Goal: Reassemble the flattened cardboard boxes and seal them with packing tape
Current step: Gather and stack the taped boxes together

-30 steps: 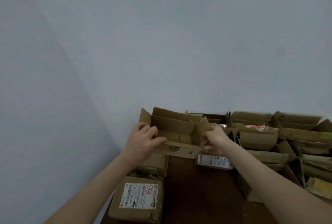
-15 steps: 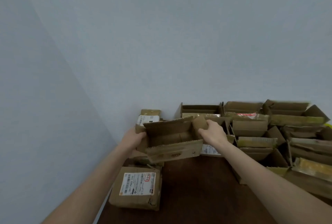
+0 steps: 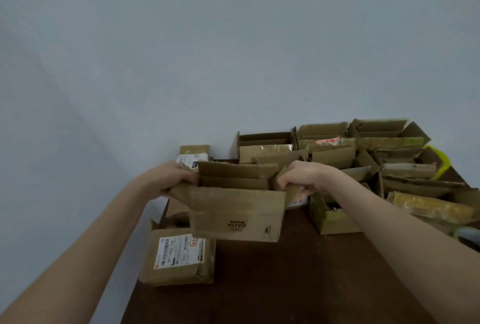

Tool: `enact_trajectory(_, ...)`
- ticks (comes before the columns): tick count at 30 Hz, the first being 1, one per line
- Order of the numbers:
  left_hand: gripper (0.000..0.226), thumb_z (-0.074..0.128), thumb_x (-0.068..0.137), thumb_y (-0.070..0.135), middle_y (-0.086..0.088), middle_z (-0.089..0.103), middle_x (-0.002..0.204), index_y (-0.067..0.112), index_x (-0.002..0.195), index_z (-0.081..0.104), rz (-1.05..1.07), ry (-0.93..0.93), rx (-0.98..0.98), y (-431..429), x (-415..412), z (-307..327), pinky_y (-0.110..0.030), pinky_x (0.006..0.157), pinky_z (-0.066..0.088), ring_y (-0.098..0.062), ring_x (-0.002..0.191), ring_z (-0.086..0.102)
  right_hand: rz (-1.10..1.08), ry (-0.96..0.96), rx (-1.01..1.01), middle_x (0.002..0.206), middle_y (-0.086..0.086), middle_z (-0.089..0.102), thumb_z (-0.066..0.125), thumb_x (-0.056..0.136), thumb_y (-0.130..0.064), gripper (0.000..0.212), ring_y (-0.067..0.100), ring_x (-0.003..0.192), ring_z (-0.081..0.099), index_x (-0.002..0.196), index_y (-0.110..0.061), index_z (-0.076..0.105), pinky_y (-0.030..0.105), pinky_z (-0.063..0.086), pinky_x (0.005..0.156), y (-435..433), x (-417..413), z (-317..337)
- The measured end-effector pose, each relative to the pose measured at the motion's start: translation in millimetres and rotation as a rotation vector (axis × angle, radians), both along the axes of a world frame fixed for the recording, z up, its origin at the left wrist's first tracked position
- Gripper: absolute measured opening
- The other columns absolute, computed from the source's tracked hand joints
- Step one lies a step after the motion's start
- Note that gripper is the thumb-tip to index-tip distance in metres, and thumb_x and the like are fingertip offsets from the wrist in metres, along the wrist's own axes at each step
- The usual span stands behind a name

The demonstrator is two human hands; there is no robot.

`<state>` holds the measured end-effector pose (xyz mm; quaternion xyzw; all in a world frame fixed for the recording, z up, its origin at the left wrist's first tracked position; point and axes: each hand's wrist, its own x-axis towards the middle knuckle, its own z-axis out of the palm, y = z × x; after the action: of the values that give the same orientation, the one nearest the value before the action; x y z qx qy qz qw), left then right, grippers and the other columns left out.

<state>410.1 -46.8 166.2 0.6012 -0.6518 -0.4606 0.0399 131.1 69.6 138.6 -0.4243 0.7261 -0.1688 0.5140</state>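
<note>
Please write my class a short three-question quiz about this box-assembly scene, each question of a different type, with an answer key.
1. True or false: the left hand and the right hand each grip one end of the open box.
2. Multiple choice: the labelled parcel lies A) at the left edge of the table, near the left forearm; B) on top of the far right pile; C) inside the open box.
3. Fill the gap: the bare table top is dark ___.
Key: 1 true; 2 A; 3 brown.
</note>
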Motion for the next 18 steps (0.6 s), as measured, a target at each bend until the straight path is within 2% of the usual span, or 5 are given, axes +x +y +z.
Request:
enact_trajectory(5,0.021,0.058,0.09,0.01,-0.015,0.064,0.099,0.007,0.111,0.054,0.009,-0.007,0.191,34,-44,-70,-0.024,0.05,0.054,-0.02,0.071,0.07,-0.028,0.334,0.038,0.092,0.011,0.06,0.059,0.088,-0.006,0.004,0.021,0.075,0.065,0.09,-0.007,0.056,0.027,0.058,0.062,13,-13,-35)
enact_trajectory(9,0.014,0.054,0.093,0.014,-0.015,0.064,0.105,0.006,0.104,0.058,0.162,0.013,0.096,45,-73,-128,-0.041,0.072,0.059,-0.029,0.091,0.065,-0.025,0.606,-0.031,0.093,0.01,0.06,0.054,0.092,-0.008,0.007,0.022,0.078,0.064,0.087,-0.008,0.058,0.03,0.058,0.071,16,-17,-55)
enact_trajectory(14,0.019,0.052,0.096,0.017,-0.017,0.061,0.121,0.006,0.109,0.06,0.342,0.018,-0.12,29,-81,-136,-0.04,0.091,0.047,-0.034,0.109,0.058,-0.077,0.628,-0.072,0.086,0.01,0.061,0.051,0.091,-0.003,0.017,0.027,0.083,0.062,0.076,-0.01,0.053,0.036,0.056,0.076,10,-3,-82)
enact_trajectory(16,0.031,0.048,0.098,0.013,-0.015,0.056,0.13,0.003,0.126,0.055,0.367,0.016,-0.133,19,-82,-130,-0.036,0.092,0.043,-0.033,0.119,0.052,-0.099,0.601,-0.098,0.092,0.011,0.063,0.051,0.091,-0.004,0.012,0.027,0.084,0.061,0.082,-0.009,0.055,0.037,0.055,0.077,2,5,-87)
enact_trajectory(18,0.026,0.047,0.098,0.01,-0.016,0.058,0.125,0.005,0.121,0.057,0.318,0.003,-0.113,10,-80,-132,-0.035,0.086,0.046,-0.031,0.112,0.056,-0.094,0.594,-0.107,0.092,0.01,0.063,0.052,0.092,-0.006,0.01,0.025,0.081,0.058,0.084,-0.008,0.056,0.034,0.053,0.076,-2,6,-91)
